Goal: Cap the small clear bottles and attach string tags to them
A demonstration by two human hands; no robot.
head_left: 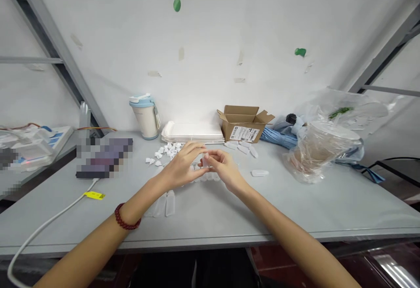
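Both hands meet above the middle of the grey table (210,209). My left hand (182,167) and my right hand (223,167) pinch the same small clear plastic piece (205,161) between their fingertips. A red bead bracelet (125,220) circles my left wrist. Under the hands lies a row of similar clear pieces (206,177), partly hidden. More clear pieces (164,203) lie by my left forearm. A scatter of small white parts (164,152) sits just beyond the left hand.
At the back stand a white and blue cup (145,116), a stack of white trays (192,132) and an open cardboard box (244,124). Plastic bags (323,145) and blue cloth lie right. A white cable (49,224) with a yellow tag runs left.
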